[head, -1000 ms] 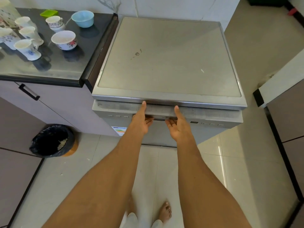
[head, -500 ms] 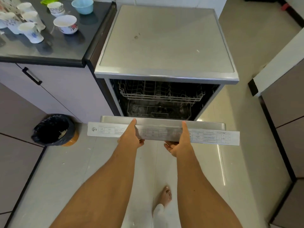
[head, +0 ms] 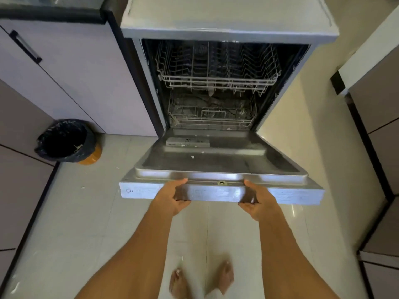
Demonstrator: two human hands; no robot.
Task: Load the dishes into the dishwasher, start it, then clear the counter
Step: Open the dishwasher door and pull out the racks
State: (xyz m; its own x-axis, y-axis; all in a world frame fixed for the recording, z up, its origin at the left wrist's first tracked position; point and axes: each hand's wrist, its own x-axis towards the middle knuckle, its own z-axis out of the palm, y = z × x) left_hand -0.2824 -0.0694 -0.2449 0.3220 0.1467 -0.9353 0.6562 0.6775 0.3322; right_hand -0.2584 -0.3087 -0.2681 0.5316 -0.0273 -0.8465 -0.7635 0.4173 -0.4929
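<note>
The silver dishwasher (head: 228, 16) stands open in front of me. Its door (head: 222, 160) lies almost flat, inner side up. My left hand (head: 172, 196) grips the door's front edge left of centre. My right hand (head: 257, 200) grips the same edge right of centre. Inside, the upper wire rack (head: 218, 70) and the lower wire rack (head: 211, 114) both look empty. The cups and bowls on the counter are out of view.
A dark counter edge (head: 54, 12) runs along the top left, above pale cabinets (head: 71, 83). A bin with a black liner (head: 64, 140) stands on the tiled floor at the left. More cabinets (head: 375, 147) line the right side. My bare feet (head: 200, 279) are below.
The dishwasher door has swung from shut to nearly flat, with both hands holding its top edge throughout. My view has dropped, so the counter's cups and bowls have left the frame.
</note>
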